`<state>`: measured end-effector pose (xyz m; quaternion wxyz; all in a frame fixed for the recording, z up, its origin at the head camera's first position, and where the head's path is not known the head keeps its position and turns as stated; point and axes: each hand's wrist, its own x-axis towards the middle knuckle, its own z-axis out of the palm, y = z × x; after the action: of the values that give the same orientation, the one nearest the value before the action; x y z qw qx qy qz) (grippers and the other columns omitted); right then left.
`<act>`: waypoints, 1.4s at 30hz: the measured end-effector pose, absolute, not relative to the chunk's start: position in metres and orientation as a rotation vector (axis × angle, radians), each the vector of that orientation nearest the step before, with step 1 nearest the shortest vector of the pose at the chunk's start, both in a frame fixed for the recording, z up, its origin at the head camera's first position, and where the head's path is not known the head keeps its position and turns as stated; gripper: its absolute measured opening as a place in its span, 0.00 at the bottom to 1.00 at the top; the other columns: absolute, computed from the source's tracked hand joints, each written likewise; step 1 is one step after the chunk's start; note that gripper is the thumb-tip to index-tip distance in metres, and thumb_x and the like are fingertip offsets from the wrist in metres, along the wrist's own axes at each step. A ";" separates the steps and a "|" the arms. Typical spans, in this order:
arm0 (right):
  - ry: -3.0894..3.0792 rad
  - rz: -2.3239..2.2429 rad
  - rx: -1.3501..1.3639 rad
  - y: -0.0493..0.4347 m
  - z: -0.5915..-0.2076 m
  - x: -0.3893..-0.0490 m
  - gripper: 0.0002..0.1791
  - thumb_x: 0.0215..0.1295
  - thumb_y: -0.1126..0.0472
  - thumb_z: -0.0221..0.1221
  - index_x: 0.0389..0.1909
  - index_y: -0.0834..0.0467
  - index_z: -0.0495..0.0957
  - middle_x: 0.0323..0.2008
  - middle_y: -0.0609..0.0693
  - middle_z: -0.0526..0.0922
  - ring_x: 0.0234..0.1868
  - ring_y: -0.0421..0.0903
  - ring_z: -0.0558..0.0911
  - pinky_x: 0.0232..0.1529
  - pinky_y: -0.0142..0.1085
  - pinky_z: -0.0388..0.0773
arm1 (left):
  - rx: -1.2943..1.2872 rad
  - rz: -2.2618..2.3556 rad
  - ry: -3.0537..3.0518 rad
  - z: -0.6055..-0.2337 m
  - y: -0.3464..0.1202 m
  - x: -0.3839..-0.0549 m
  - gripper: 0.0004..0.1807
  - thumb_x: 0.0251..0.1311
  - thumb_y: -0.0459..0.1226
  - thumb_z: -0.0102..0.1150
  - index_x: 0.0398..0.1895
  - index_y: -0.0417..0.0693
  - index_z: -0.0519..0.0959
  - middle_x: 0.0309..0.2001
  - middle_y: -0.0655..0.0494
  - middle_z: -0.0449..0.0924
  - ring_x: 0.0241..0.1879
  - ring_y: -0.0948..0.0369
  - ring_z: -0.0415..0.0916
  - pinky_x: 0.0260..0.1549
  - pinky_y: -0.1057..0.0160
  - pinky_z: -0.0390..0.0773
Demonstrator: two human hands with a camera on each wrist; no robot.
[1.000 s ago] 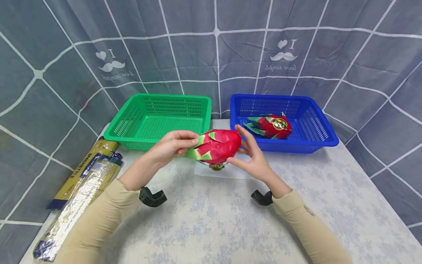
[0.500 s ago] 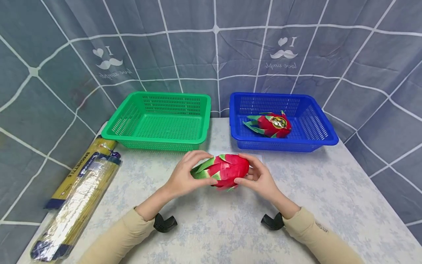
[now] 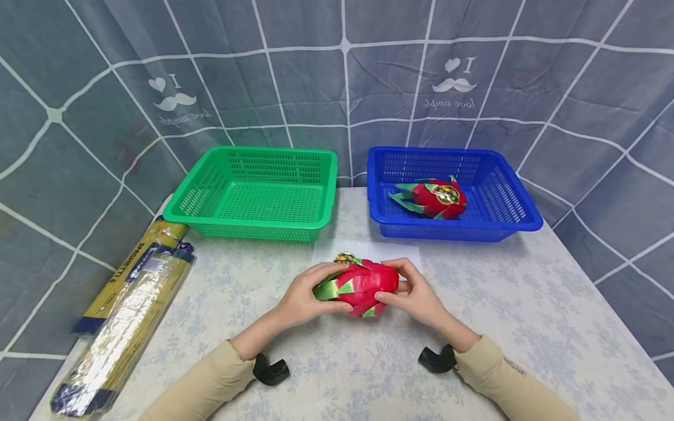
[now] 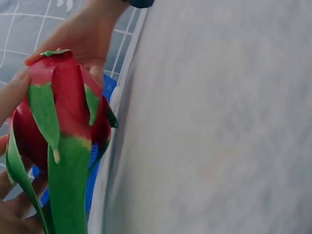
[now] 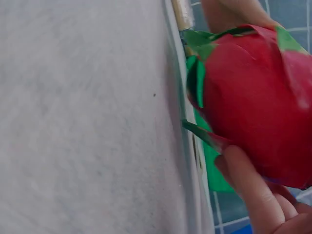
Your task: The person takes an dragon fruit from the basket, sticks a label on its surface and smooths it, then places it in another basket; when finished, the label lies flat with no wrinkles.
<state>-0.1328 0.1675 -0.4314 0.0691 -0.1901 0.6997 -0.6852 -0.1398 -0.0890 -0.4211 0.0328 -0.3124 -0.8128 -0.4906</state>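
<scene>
A red dragon fruit (image 3: 368, 286) with green-tipped scales lies sideways between both hands, low over the table in front of the baskets. My left hand (image 3: 310, 294) holds its leafy green end, thumb at the front and fingers over the top. At the rounded red end, my right hand (image 3: 414, 294) grips with thumb and fingers. A yellow and black sticker (image 3: 344, 257) shows at the fruit's far side. The left wrist view shows the fruit's long green leaves (image 4: 68, 180) close up; in the right wrist view the smooth red skin (image 5: 258, 102) fills the right side.
A green basket (image 3: 250, 225) stands at the back left. In the blue basket (image 3: 453, 227) at the back right lies another dragon fruit (image 3: 429, 200). Two spaghetti packs (image 3: 126, 327) lie along the left edge. A white sheet (image 3: 408, 253) lies behind the hands.
The held dragon fruit has come down and toward the person, turning so its sticker shows at the far side. The left hand has gone from pinching the leaves to holding that end.
</scene>
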 end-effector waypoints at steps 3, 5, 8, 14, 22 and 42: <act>2.095 -2.055 -0.556 0.168 -0.436 -0.134 0.31 0.54 0.73 0.64 0.56 0.68 0.60 0.55 0.66 0.66 0.35 0.50 0.84 0.34 0.39 0.81 | -0.970 -1.540 -2.494 -0.427 -0.088 -0.141 0.38 0.40 0.44 0.77 0.60 0.57 0.73 0.56 0.64 0.74 0.54 0.63 0.71 0.48 0.59 0.75; 2.095 -2.057 -0.567 0.168 -0.439 -0.134 0.31 0.54 0.73 0.64 0.56 0.67 0.59 0.54 0.66 0.65 0.35 0.49 0.84 0.34 0.39 0.81 | -0.982 -1.567 -2.485 -0.431 -0.088 -0.142 0.39 0.39 0.42 0.77 0.60 0.54 0.73 0.56 0.61 0.74 0.55 0.61 0.71 0.49 0.57 0.75; 2.102 -2.059 -0.621 0.168 -0.442 -0.135 0.31 0.55 0.73 0.63 0.56 0.66 0.58 0.54 0.64 0.64 0.37 0.48 0.83 0.34 0.39 0.81 | -1.009 -1.604 -2.476 -0.435 -0.088 -0.144 0.40 0.40 0.40 0.77 0.62 0.52 0.72 0.58 0.58 0.73 0.56 0.57 0.70 0.50 0.54 0.74; 2.131 -2.013 -0.737 0.171 -0.448 -0.140 0.30 0.56 0.71 0.63 0.55 0.67 0.56 0.52 0.61 0.64 0.42 0.46 0.80 0.36 0.38 0.81 | -1.016 -1.550 -2.552 -0.441 -0.092 -0.146 0.40 0.45 0.44 0.73 0.65 0.61 0.67 0.61 0.63 0.69 0.58 0.61 0.67 0.51 0.54 0.72; 2.137 -1.855 -0.809 0.182 -0.454 -0.146 0.25 0.59 0.67 0.61 0.53 0.66 0.59 0.46 0.59 0.68 0.46 0.43 0.73 0.42 0.34 0.78 | -1.076 -1.419 -2.568 -0.449 -0.096 -0.146 0.44 0.41 0.51 0.74 0.65 0.58 0.67 0.58 0.63 0.71 0.55 0.63 0.70 0.50 0.56 0.72; 2.274 -1.855 -0.756 0.182 -0.455 -0.147 0.26 0.61 0.69 0.59 0.60 0.65 0.62 0.56 0.62 0.69 0.50 0.45 0.77 0.48 0.33 0.76 | -1.005 -1.395 -2.576 -0.450 -0.096 -0.147 0.36 0.50 0.50 0.68 0.63 0.52 0.69 0.59 0.61 0.70 0.59 0.62 0.66 0.54 0.53 0.69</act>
<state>-0.1467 0.1820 -0.4547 0.0554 -0.2489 0.7493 -0.6111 -0.1470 -0.0960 -0.4499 0.0222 -0.3243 -0.8316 -0.4504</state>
